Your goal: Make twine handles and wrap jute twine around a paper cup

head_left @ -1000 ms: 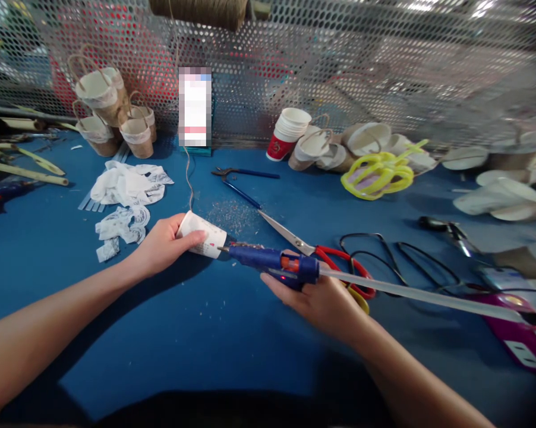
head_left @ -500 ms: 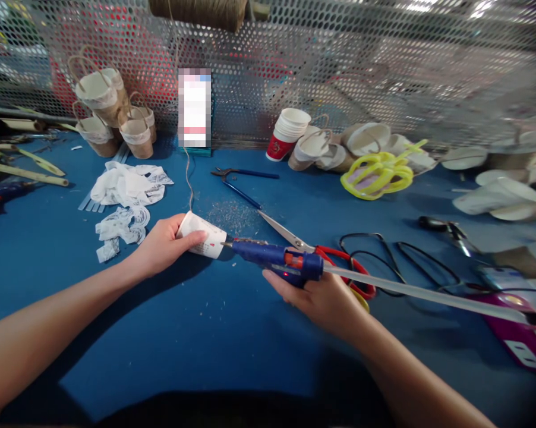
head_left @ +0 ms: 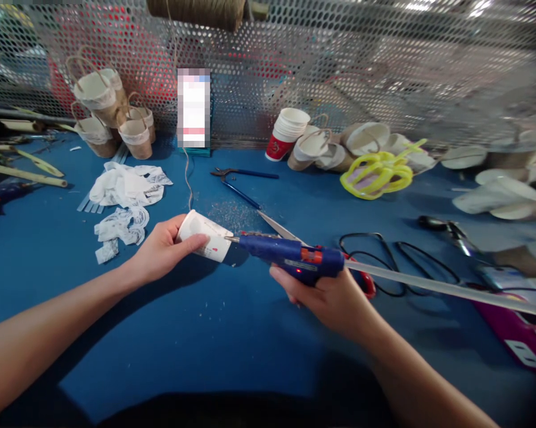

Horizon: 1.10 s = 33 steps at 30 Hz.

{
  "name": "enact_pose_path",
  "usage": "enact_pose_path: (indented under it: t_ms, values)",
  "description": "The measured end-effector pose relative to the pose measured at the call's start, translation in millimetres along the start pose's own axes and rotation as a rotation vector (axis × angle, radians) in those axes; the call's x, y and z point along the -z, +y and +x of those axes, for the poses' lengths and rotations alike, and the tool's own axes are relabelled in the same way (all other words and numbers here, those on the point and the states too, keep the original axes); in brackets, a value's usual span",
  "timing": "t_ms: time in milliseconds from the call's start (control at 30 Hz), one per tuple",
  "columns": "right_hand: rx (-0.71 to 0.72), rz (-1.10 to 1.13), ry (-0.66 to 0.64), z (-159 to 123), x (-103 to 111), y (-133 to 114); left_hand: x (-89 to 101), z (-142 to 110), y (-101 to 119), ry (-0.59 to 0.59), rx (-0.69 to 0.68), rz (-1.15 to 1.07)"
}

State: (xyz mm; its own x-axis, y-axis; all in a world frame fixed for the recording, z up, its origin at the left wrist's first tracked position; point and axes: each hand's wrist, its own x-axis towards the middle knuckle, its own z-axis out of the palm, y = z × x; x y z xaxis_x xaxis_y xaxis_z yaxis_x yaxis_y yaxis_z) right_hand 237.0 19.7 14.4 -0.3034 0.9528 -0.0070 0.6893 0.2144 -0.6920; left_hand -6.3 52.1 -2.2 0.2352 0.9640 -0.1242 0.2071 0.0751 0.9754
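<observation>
A white paper cup [head_left: 201, 229] lies tilted on its side in my left hand [head_left: 163, 246], thumb across its wall and fingers hidden behind it. My right hand [head_left: 321, 297] is wrapped round a blue hot glue gun [head_left: 290, 255]. Its metal nozzle points left and meets the cup's side near the right end. A long translucent glue stick [head_left: 406, 279] sticks out of the gun's back. Brown twine [head_left: 188, 178] runs down to the cup's far side. Scissors [head_left: 279, 226] with red handles lie behind the gun, partly covered by it.
Pliers [head_left: 243, 173] rest beyond the cup. White lace pieces [head_left: 128, 184] lie left, below several twine-wrapped cups [head_left: 136, 137]. Stacked paper cups [head_left: 288, 131] and a yellow woven piece [head_left: 377, 175] stand at the back right. A black cord [head_left: 375, 261] and purple power strip [head_left: 508, 333] lie right.
The glue gun has moved slightly right in my right hand, and its nozzle now sits at the cup's right end. The cup has turned slightly in my left hand.
</observation>
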Motion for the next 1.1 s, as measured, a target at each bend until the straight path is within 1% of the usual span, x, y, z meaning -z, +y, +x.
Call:
enact_pose_path:
  t_ms: [67,200,367,500,633,767,1000,1100]
  values:
    - [-0.007,0.011,-0.012,-2.5,3.3,-1.8,0.1,-1.5,1.7,0.017,-0.025,-0.010]
    - [0.067,-0.020,0.044,-5.2,5.9,-4.9,0.6,-3.3,1.8,0.054,-0.045,-0.007]
    - [0.110,-0.055,0.058,-5.0,5.0,-4.0,-0.7,-4.4,2.2,0.080,-0.058,0.014]
    - [0.131,-0.050,0.087,-5.4,3.6,0.0,-1.7,-5.2,1.7,0.068,-0.041,-0.050]
    - [0.144,-0.027,0.115,-6.3,-0.1,3.9,-2.2,-4.8,-3.3,0.029,-0.045,-0.159]
    - [0.136,-0.007,0.097,-5.5,0.2,3.0,-2.7,-4.6,-5.6,0.024,-0.034,-0.223]
    - [0.113,0.033,0.030,-6.9,4.9,-3.8,-3.4,-6.7,-3.9,0.024,-0.039,-0.236]
    - [0.117,0.016,0.045,-7.0,5.3,-2.0,-3.4,-7.6,-4.5,0.035,-0.057,-0.261]
